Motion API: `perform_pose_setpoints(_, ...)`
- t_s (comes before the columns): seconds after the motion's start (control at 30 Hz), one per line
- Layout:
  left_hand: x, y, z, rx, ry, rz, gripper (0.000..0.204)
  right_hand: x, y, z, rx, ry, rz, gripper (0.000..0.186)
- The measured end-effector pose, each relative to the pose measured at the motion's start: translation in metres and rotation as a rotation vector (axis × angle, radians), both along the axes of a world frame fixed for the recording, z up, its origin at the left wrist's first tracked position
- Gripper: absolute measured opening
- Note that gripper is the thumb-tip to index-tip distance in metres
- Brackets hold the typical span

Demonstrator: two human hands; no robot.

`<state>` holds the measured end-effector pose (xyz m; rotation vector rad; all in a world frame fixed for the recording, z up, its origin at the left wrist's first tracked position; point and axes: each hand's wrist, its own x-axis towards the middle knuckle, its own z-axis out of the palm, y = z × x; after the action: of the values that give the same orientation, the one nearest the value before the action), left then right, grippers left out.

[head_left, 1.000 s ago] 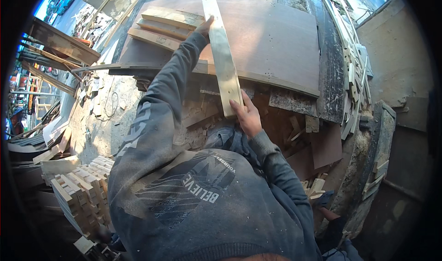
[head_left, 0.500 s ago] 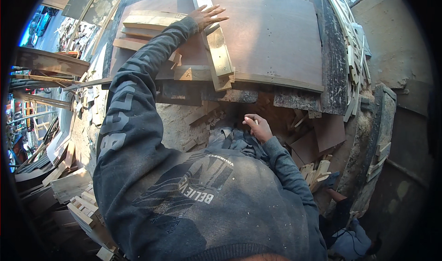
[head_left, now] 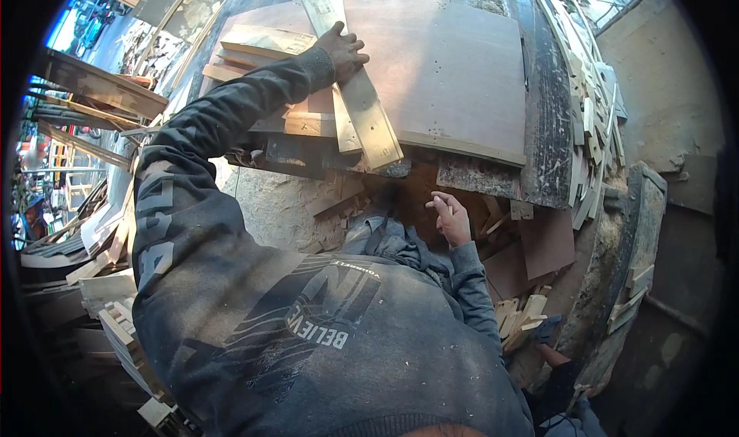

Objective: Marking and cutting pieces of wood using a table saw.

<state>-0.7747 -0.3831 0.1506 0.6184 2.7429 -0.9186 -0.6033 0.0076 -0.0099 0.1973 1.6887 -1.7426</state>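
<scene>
My left hand (head_left: 343, 50) reaches far forward and lies over a long pale wooden plank (head_left: 368, 123), fingers curled across its width. The plank lies lengthwise on a brown board tabletop (head_left: 462, 67), its near end jutting just past the front edge. My right hand (head_left: 450, 218) hangs lower, in front of the table edge, with its fingers loosely apart and nothing in them. It is clear of the plank. My dark grey hooded sweater fills the lower middle of the picture.
Short wooden boards (head_left: 258, 44) are stacked left of the plank. Thin wood strips (head_left: 589, 106) pile along the table's right side. Offcuts and brown panels (head_left: 539, 244) lie on the ground below. Cut blocks (head_left: 115, 321) are heaped at lower left.
A second ago both hands held the plank upright over the table. My right hand has let go and dropped below the edge. The plank now lies flat under my left hand.
</scene>
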Motion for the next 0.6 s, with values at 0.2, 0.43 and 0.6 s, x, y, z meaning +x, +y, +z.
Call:
perform_pose_setpoints(0.2, 0.108, 0.079, 0.04, -0.035, 0.054, 0.008, 0.018, -0.1, -0.019, 0.03, -0.148, 0.581, 0.39, 0.046)
perform_pose_setpoints(0.43, 0.229, 0.194, 0.055, 0.171, 0.165, -0.198, 0.028, -0.164, -0.112, 0.133, -0.353, -0.008, 0.643, 0.071)
perform_pose_setpoints(0.6, 0.304, 0.192, 0.031, 0.535, 0.167, -0.125, 0.062, -0.091, -0.074, 0.095, -0.375, -0.03, 0.459, 0.037)
